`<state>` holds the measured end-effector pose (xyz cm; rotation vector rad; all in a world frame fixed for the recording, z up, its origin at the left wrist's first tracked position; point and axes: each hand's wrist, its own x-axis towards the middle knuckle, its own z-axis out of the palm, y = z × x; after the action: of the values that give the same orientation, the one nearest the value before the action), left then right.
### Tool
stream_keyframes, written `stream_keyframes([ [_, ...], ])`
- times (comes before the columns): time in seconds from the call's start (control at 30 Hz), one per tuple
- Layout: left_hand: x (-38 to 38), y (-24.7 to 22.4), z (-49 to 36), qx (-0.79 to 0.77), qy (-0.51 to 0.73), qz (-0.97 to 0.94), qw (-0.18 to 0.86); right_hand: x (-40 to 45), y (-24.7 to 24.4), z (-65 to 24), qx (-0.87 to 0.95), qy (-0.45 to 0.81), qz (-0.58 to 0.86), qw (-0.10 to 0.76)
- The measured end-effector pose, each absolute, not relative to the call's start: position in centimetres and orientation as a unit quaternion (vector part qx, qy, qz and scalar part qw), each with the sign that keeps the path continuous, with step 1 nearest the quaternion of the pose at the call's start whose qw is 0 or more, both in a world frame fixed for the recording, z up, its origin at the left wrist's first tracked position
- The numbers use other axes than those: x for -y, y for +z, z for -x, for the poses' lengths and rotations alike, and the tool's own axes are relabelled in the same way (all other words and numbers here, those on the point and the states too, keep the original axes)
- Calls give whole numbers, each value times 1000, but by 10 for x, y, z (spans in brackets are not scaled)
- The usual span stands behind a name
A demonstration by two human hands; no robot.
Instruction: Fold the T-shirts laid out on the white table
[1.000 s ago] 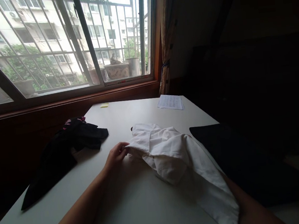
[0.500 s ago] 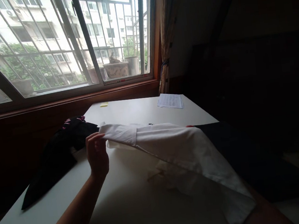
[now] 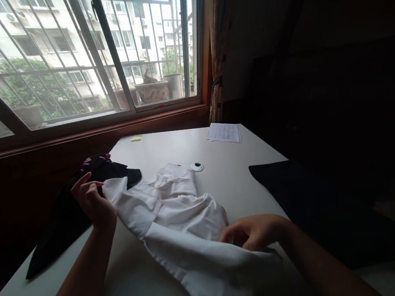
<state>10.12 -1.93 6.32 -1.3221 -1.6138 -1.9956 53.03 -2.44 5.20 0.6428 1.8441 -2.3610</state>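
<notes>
White garment (image 3: 195, 256) is lying on a white table, its left end being held by the left hand (image 3: 97, 205) and its near length passing under the right hand (image 3: 261, 231). Beyond both grips, a barred window (image 3: 115, 57) is standing past the far edge of the table (image 3: 169, 146), with a patterned curtain (image 3: 217, 94) hanging at its right side. To the right of the right hand, a dark cloth (image 3: 317, 210) is covering the table's right edge and merging into shadow. Behind the left grip and to its left, a black garment (image 3: 60, 219) with pink markings is draping over the left edge. The white garment is running from the left grip toward the near side, where it is blurring; a crumpled portion is lying just beyond, between the hands. Well past the right hand, printed sheets (image 3: 223, 133) are resting near the far edge. The left hand is pinching cloth between thumb and fingertips. The right hand is curling over the cloth, its fingertips partly hidden; whether they are pressing together cannot be told. A round fitting (image 3: 197, 167), white with a dark centre, is sitting beyond the crumpled portion. Farther past the left grip, a yellow slip (image 3: 136, 138) is lying.
</notes>
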Motion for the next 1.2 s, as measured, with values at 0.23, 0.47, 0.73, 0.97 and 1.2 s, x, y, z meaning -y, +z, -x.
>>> stream_keyframes([
  [0.23,4,55,-105,545,-487,681,48,13,37,-515,-670,-527,-383,-357],
  [0.47,2,15,-132,548,-223,805,-36,21,35,-504,-728,-507,-379,-265],
  [0.73,16,28,-157,414,-206,868,-181,18,27,-511,-722,-539,-366,-233],
  [0.97,20,28,-171,342,-218,880,-246,6,9,-504,-822,-206,-414,-333],
  [1.2,19,27,-169,334,-253,874,-246,0,8,-508,-825,-195,-461,-263],
])
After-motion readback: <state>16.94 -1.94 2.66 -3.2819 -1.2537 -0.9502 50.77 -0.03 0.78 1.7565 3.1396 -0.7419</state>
